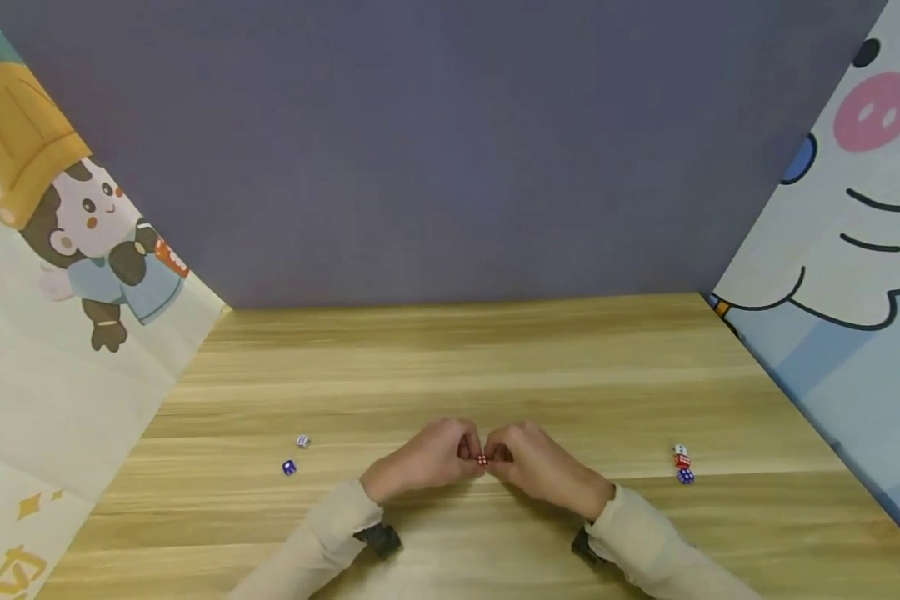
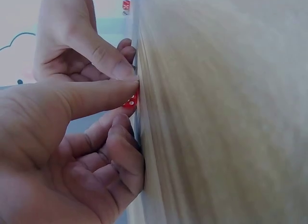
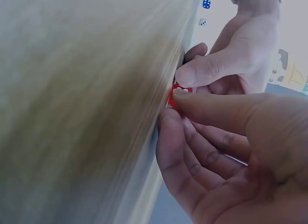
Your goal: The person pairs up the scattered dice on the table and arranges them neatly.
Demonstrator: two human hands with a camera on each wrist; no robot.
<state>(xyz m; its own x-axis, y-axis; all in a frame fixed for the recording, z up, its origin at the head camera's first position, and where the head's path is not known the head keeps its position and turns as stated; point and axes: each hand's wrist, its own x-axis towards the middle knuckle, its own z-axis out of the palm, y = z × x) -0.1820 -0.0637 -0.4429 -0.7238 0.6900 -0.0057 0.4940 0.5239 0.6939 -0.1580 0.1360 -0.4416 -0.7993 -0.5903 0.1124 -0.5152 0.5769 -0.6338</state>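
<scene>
Low at frame centre on the table (image 1: 450,358): left hand (image 1: 427,458) and right hand (image 1: 536,462) knuckle to knuckle, fingers curled. Together pinching a red die (image 1: 482,459) between thumbs and fingertips, just above the wood. Forearms angled in from the bottom edge.

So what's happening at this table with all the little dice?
A person sits at a wooden table with both hands together near its front edge. The left hand and the right hand both pinch one small red die between thumbs and fingertips, right at the tabletop. Two loose dice lie to the left, and a small cluster of dice sits to the right.
</scene>
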